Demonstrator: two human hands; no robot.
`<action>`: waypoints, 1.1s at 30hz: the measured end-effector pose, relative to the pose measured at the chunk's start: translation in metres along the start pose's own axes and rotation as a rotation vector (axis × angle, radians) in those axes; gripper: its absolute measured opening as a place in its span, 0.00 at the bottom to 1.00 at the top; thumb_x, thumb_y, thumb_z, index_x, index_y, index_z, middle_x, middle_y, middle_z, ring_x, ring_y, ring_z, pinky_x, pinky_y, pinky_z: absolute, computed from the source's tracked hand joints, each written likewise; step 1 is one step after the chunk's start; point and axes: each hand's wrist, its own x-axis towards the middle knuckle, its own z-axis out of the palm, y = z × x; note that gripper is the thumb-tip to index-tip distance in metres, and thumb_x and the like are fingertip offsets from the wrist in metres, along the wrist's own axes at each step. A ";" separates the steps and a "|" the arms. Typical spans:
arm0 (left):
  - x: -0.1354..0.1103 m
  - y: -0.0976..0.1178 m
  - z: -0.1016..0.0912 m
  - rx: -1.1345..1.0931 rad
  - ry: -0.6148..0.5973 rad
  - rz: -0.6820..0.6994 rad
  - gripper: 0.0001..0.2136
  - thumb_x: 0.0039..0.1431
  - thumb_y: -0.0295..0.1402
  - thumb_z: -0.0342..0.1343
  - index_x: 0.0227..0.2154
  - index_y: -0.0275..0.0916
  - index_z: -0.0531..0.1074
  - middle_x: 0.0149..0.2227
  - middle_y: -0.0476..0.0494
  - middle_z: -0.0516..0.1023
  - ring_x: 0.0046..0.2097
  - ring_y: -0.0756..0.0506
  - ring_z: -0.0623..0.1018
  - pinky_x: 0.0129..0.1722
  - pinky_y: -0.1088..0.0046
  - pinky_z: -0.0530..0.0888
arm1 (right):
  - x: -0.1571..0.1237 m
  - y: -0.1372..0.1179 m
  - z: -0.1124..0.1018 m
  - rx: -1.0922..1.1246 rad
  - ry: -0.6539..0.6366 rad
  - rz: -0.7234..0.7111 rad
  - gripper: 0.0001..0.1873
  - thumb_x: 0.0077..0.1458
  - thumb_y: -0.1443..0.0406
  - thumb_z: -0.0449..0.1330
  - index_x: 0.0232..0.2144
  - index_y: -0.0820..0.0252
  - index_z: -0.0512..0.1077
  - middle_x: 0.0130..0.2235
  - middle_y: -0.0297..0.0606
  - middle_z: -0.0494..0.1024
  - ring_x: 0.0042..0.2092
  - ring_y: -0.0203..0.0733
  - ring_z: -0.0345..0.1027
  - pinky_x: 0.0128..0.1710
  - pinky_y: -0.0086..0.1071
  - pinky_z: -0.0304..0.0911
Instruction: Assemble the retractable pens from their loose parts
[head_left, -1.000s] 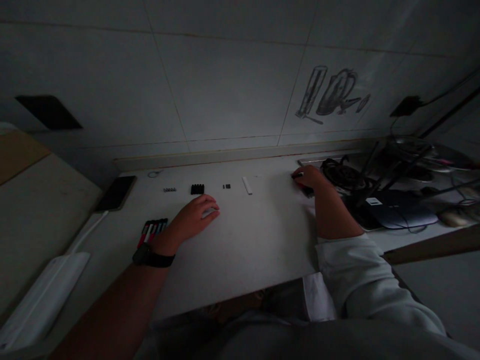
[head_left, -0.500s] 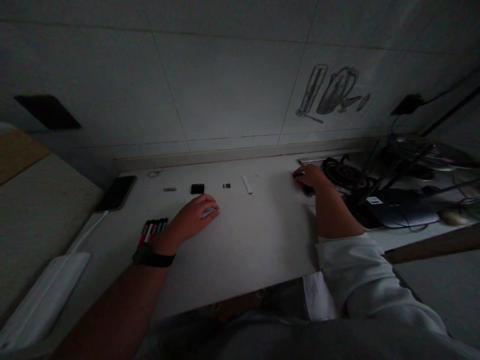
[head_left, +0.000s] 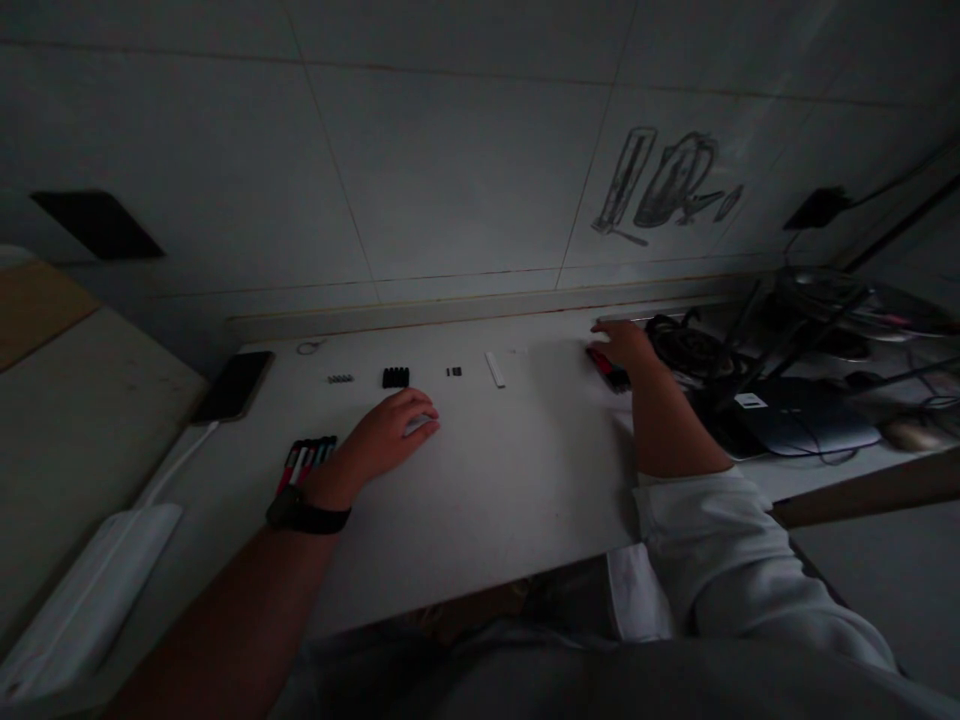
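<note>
Right grip [head_left: 624, 343] sits over the red-and-black item [head_left: 609, 372] at the right of the table [head_left: 495, 490], near the dark bundle [head_left: 686, 352]; cannot tell whether it is closed on anything. Left grip [head_left: 390, 430] is empty, thumb and fingers parted, just beside the black block [head_left: 395, 378]. Judgement: light fingertips and a steady left wrist best avoid nudging either piece.
</note>
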 end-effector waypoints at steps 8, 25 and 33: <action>0.001 0.003 -0.002 -0.001 0.010 -0.005 0.12 0.71 0.42 0.52 0.45 0.43 0.77 0.48 0.42 0.77 0.50 0.42 0.77 0.54 0.59 0.75 | 0.003 -0.035 -0.038 0.388 0.700 -0.061 0.19 0.67 0.59 0.52 0.55 0.59 0.71 0.48 0.47 0.77 0.49 0.48 0.73 0.54 0.46 0.68; 0.000 0.011 -0.008 0.038 -0.010 -0.067 0.10 0.71 0.39 0.54 0.48 0.42 0.77 0.48 0.42 0.80 0.47 0.43 0.79 0.50 0.62 0.76 | -0.112 -0.214 0.002 0.400 0.018 -0.732 0.14 0.68 0.64 0.54 0.50 0.56 0.77 0.47 0.45 0.81 0.48 0.48 0.73 0.52 0.41 0.66; -0.001 0.010 -0.022 0.153 0.077 -0.139 0.10 0.71 0.38 0.54 0.48 0.43 0.77 0.48 0.42 0.80 0.49 0.41 0.79 0.51 0.61 0.75 | -0.128 -0.229 0.020 0.177 -0.306 -0.998 0.12 0.68 0.63 0.58 0.46 0.56 0.80 0.44 0.44 0.79 0.44 0.47 0.72 0.44 0.37 0.65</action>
